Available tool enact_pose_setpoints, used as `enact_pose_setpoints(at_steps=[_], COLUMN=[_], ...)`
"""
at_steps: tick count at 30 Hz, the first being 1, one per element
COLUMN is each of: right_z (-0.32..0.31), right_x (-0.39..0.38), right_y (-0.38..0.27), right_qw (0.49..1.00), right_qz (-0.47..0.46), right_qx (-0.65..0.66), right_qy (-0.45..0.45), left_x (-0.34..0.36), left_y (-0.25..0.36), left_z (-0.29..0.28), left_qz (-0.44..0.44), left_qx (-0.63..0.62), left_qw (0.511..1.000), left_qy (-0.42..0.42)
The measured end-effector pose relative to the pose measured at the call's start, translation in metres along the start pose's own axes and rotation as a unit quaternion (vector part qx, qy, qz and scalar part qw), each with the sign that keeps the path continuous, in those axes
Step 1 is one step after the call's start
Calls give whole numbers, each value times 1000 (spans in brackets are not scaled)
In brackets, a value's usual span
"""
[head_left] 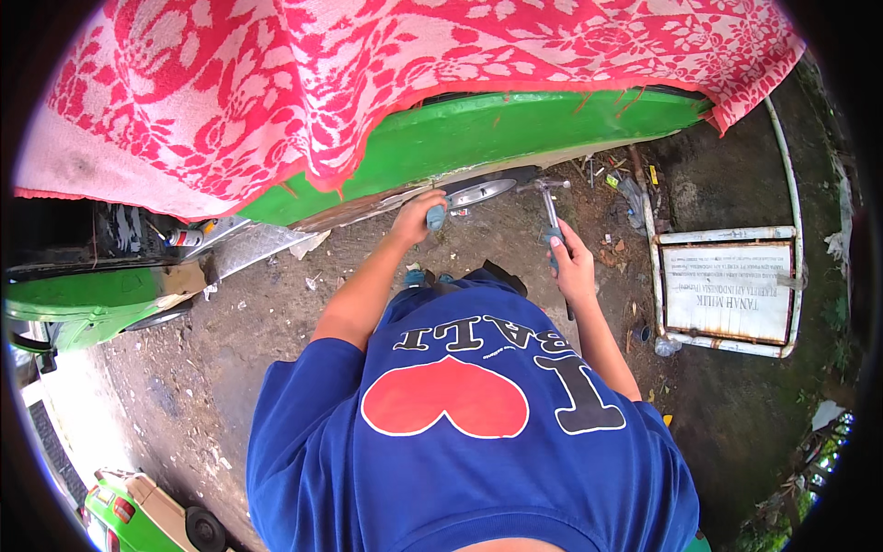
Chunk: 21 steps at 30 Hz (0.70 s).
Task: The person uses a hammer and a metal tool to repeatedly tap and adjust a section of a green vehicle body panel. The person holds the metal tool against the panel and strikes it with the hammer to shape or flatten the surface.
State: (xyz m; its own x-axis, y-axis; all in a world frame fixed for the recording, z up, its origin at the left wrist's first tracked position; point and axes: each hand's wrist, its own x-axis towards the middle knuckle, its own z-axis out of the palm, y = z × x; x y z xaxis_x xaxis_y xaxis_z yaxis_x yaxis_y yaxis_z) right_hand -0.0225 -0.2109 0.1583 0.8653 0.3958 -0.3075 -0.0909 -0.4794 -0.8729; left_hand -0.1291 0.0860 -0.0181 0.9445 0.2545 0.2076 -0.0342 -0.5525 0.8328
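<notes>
My right hand [575,262] is closed around the handle of a hammer [550,204], its metal head pointing away from me. A blue-grey patch shows at the fingers of that hand. To the left, my left hand [418,219] is closed too, near the lower edge of a green car body panel [515,129]. A blue-grey piece [435,218] shows at its fingers; its kind cannot be made out. Just right of this hand lies a silver, oval, rim-like part [483,191] with a dark edge, below the panel.
A red and white patterned cloth [303,92] drapes over the car. At right stands a white metal-framed sign [727,285]. Small litter [612,179] lies on the dirt ground [267,313]. A spray can [186,237] is at left; another green vehicle [138,515] stands lower left.
</notes>
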Motion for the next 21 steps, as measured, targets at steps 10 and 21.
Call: enact_pose_setpoints(at_steps=[10,21], right_z=[11,7], right_x=[-16,34], right_y=[-11,0], right_qw=[999,999], right_qz=[46,28], right_qx=[12,4], right_qy=[21,-32], left_x=[4,53], left_y=[-25,3], left_z=[4,10], left_qz=[-13,-169], left_qx=[-40,30], left_qw=[999,985], left_qy=[27,13])
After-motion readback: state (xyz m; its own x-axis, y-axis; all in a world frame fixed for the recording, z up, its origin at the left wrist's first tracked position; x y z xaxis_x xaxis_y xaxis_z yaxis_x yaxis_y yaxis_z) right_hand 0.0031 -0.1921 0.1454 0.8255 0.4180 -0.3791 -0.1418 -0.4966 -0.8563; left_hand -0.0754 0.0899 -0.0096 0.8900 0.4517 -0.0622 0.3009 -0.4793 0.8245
